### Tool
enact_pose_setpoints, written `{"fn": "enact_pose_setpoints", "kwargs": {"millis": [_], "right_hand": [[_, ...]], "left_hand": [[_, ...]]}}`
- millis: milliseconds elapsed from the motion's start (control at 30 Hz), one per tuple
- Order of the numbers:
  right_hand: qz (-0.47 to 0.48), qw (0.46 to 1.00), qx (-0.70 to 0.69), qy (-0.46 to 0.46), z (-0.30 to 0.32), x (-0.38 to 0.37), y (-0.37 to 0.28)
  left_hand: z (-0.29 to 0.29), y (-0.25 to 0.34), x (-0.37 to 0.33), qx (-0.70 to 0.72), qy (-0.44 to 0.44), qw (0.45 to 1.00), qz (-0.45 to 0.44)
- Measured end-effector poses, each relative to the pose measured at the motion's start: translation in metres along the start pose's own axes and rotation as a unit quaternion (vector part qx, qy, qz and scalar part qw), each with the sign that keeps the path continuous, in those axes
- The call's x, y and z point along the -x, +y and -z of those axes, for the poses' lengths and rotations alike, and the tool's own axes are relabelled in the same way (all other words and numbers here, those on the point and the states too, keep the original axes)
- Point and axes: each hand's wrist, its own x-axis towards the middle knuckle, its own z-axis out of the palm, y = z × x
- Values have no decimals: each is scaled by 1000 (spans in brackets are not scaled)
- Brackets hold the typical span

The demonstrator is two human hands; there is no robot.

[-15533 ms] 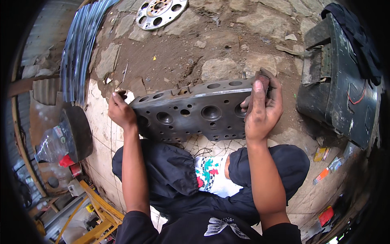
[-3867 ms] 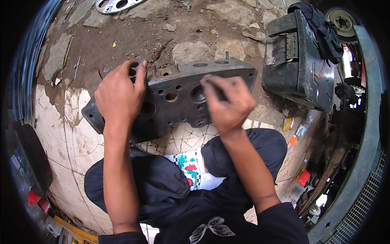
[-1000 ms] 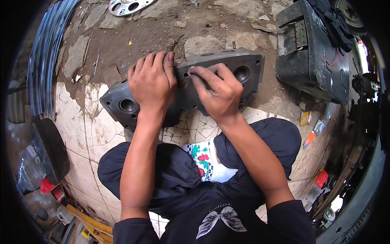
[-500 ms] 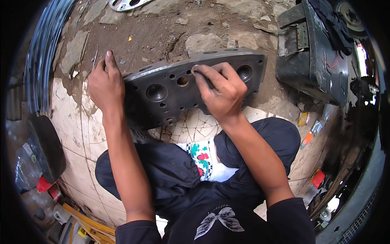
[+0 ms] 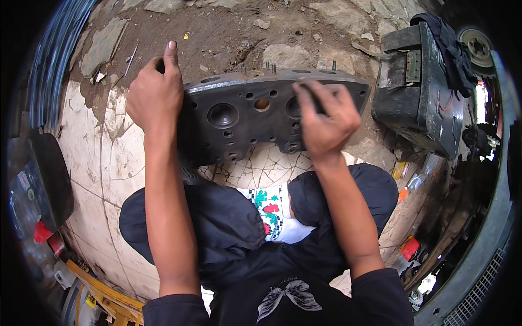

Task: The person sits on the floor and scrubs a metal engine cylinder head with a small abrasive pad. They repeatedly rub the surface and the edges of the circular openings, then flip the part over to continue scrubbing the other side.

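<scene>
A dark metal engine cylinder head [image 5: 244, 133] stands on edge in front of my knees, its flat face with round recesses and bolt holes turned toward me. At its left end, my left hand [image 5: 155, 95] is closed with the thumb pointing up; its fingertips are hidden around the edge. My right hand [image 5: 329, 117] is over the right part of the face, partly covering a round recess. Its fingers are pinched near the upper edge, slightly blurred, and whatever they hold is too small to make out. Several thin studs [image 5: 267, 66] rise behind the top edge.
Cracked pale tiles [image 5: 103, 163] lie under me, meeting dirt and flat stones [image 5: 288, 57] beyond. To the right stands a black battered box [image 5: 418, 87] with dark cloth [image 5: 448, 49] over it. Long metal strips [image 5: 57, 70] and a black container [image 5: 49, 179] are at left.
My right hand has slid to the right across the cylinder head's face, now over the right recess. The left hand stays at the left end. The whole view has shifted a little.
</scene>
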Motion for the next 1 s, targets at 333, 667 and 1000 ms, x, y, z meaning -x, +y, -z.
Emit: {"fn": "enact_pose_setpoints", "kwargs": {"millis": [333, 667, 1000], "right_hand": [[37, 995, -73, -54, -9, 26, -11], [-351, 792, -494, -67, 22, 19, 3], [-268, 788, -486, -267, 15, 91, 2]], "left_hand": [[0, 2, 5, 10, 23, 1000, 4], [-10, -4, 15, 169, 128, 974, -86], [-17, -56, 22, 488, 15, 817, -308]]}}
